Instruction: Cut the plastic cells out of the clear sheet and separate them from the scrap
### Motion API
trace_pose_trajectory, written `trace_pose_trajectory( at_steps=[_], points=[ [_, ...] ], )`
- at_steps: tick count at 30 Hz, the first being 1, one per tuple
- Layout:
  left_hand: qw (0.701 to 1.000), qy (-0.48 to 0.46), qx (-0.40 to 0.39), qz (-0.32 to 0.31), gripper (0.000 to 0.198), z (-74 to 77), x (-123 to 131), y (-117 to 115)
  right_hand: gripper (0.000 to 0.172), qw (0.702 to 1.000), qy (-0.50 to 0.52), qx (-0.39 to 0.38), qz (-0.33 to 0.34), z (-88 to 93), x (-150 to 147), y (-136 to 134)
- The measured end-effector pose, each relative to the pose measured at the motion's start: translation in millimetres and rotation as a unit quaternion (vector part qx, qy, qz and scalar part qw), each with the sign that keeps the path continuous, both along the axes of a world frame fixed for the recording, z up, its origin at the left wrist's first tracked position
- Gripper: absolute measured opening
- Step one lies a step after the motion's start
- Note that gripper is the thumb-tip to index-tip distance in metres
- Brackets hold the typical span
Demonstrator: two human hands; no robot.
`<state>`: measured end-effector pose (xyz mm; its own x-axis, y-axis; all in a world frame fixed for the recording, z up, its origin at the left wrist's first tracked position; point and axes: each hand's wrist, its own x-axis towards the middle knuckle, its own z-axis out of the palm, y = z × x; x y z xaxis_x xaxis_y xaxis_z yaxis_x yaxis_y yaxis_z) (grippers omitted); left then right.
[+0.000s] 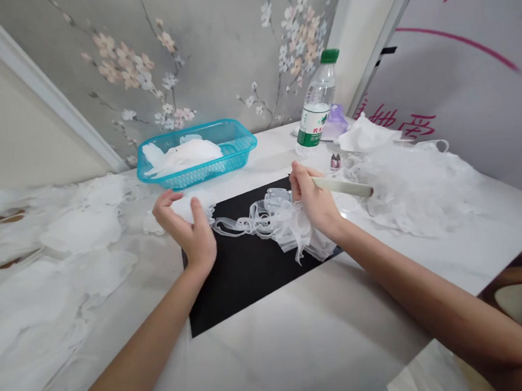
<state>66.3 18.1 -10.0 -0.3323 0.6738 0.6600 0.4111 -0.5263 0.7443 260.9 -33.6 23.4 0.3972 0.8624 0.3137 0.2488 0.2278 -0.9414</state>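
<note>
Two hands share mid-frame: my left hand (189, 238) curls loosely round a white piece (184, 207), my right hand (316, 203) closes on a pale tool (343, 185), best kept clear of the tangled strips (296, 232) on the black mat (235, 275).

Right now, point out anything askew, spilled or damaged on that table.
The white strips on the black mat look odd: they lie tangled, loops crossing, some trailing toward the left hand. The bottle stands upright and capped; no spill or damage shows.
</note>
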Motion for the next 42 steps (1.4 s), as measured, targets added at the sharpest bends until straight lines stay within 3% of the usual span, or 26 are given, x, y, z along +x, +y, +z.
trace_pose_trajectory(
  at_steps=[3,5,7,9,14,19,21,23,25,29,33,39,42],
  points=[
    [0.971,0.13,0.055,-0.191,0.011,9.2,15.7,-31.0,0.047,0.998,0.059,0.001,-0.023,1.5,-3.3,-2.5],
    [0.92,0.214,0.029,-0.328,0.032,11.8,25.5,-47.6,0.044,0.994,0.111,0.0,-0.018,2.4,-5.2,-3.5],
    [0.875,0.273,-0.013,-0.399,0.062,11.0,32.1,-56.2,0.042,0.986,0.166,-0.007,0.015,4.2,-7.2,-4.1],
    [0.86,0.284,-0.061,-0.42,0.064,8.1,35.2,-57.2,0.042,0.976,0.206,-0.02,0.064,6.6,-9.1,-4.7],
    [0.89,0.113,-0.186,-0.4,0.015,2.4,35.3,-45.4,0.04,0.968,0.208,-0.042,0.137,10.7,-11.2,-6.6],
    [0.93,-0.144,-0.218,-0.259,0.006,-1.8,29.8,-30.5,0.033,0.981,0.05,-0.081,0.171,19.1,1.7,-9.3],
    [0.93,-0.231,-0.211,-0.19,0.007,-4.4,25.6,-22.4,0.031,0.96,-0.031,-0.13,0.247,22.0,11.9,-8.6],
    [0.925,-0.285,-0.211,-0.133,0.009,-6.5,21.7,-14.5,0.031,0.916,-0.084,-0.182,0.348,21.8,21.1,-6.7],
    [0.92,-0.307,-0.218,-0.112,0.01,-7.3,19.5,-9.2,0.034,0.892,-0.115,-0.196,0.391,17.6,25.7,-4.3],
    [0.907,-0.304,-0.237,-0.17,0.006,-6.2,21.6,-7.3,0.033,0.905,-0.108,-0.164,0.378,1.9,18.1,-0.1],
    [0.899,-0.308,-0.228,-0.214,0.011,-5.8,25.1,-8.2,0.026,0.938,-0.077,-0.104,0.32,-5.9,6.5,1.6],
    [0.909,-0.309,-0.217,-0.179,0.025,-5.5,20.5,-6.7,0.033,0.966,0.082,-0.055,0.238,1.8,2.1,1.3],
    [0.931,-0.282,-0.172,-0.156,0.025,-5.3,18.2,-9.8,0.039,0.969,0.152,-0.044,0.187,5.9,-0.9,-0.6]
  ],
)
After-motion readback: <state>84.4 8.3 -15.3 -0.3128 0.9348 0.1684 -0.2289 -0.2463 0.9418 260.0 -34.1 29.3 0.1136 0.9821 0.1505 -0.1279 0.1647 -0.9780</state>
